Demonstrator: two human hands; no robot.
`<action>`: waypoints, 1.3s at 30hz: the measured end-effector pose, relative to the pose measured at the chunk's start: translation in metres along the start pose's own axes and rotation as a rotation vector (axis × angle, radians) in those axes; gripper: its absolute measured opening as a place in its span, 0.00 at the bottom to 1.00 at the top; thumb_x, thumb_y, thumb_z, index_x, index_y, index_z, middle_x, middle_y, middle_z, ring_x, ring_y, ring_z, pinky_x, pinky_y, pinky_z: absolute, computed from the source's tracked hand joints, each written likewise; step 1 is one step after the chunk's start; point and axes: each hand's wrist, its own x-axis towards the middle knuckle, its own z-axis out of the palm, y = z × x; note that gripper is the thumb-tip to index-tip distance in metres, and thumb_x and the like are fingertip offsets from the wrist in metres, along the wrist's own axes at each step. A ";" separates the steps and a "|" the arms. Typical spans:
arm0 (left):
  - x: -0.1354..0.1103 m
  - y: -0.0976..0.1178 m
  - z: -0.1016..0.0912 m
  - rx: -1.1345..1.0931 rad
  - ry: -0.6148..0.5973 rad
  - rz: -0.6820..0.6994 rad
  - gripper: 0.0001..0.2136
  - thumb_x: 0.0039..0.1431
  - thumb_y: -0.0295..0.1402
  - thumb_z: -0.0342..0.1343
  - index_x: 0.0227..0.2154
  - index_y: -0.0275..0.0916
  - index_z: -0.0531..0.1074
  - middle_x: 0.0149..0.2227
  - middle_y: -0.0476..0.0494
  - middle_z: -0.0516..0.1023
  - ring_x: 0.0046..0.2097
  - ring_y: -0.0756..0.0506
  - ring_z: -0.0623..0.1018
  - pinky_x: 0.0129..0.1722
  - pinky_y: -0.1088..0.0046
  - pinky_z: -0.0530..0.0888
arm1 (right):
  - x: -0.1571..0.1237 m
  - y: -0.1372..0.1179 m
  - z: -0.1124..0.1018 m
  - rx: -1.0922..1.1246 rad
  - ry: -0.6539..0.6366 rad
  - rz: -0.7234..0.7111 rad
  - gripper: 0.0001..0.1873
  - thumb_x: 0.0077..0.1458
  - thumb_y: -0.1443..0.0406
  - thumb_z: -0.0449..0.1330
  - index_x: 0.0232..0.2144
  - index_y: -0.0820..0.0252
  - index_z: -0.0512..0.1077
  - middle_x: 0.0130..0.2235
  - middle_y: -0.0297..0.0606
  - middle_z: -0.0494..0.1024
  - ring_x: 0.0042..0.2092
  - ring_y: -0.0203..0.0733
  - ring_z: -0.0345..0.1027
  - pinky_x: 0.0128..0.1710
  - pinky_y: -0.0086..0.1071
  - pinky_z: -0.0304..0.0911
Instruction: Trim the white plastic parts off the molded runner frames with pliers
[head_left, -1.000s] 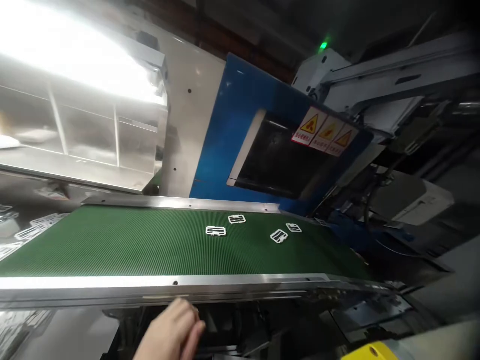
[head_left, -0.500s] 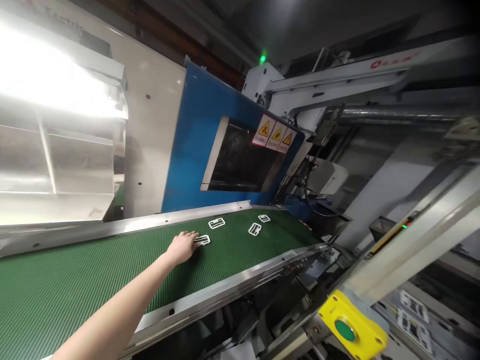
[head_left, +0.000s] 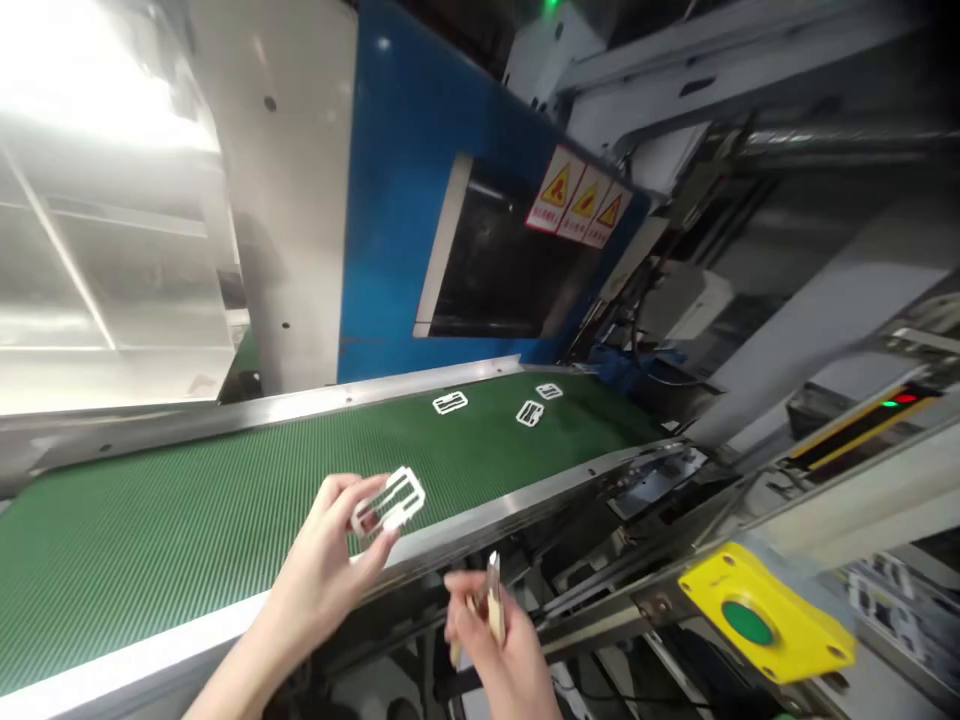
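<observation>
My left hand (head_left: pixel 337 545) grips a white plastic frame (head_left: pixel 403 500) by its edges, between thumb and fingers. The frame has long slots and is tilted above the green belt near its front rail. Lower and to the right, my right hand (head_left: pixel 495 635) is closed around a pair of nippers (head_left: pixel 493 600) with cream-yellow handles, metal tip pointing up. The nippers are apart from the frame. Farther along the belt lie a white frame (head_left: pixel 450 403), a second white frame (head_left: pixel 530 413) and a third white frame (head_left: pixel 549 391), out of reach of both hands.
The ribbed green conveyor belt (head_left: pixel 247 500) runs between metal side rails (head_left: pixel 480 515). Behind it stands a blue machine door (head_left: pixel 397 200) with warning labels. At the right, a yellow box with a green button (head_left: pixel 750 622) is mounted on a post. More white parts (head_left: pixel 885 605) lie beyond it.
My left hand has lifted the white frame off the belt and brought it nearer. My right hand has come into view with the nippers. The camera has tilted down.
</observation>
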 end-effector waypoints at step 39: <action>-0.188 0.099 0.025 -0.607 0.494 -0.430 0.26 0.70 0.61 0.54 0.62 0.55 0.77 0.50 0.43 0.78 0.43 0.40 0.77 0.47 0.64 0.79 | 0.029 -0.040 0.052 0.153 -0.743 -0.623 0.06 0.74 0.60 0.65 0.50 0.51 0.78 0.46 0.39 0.83 0.50 0.44 0.78 0.52 0.40 0.75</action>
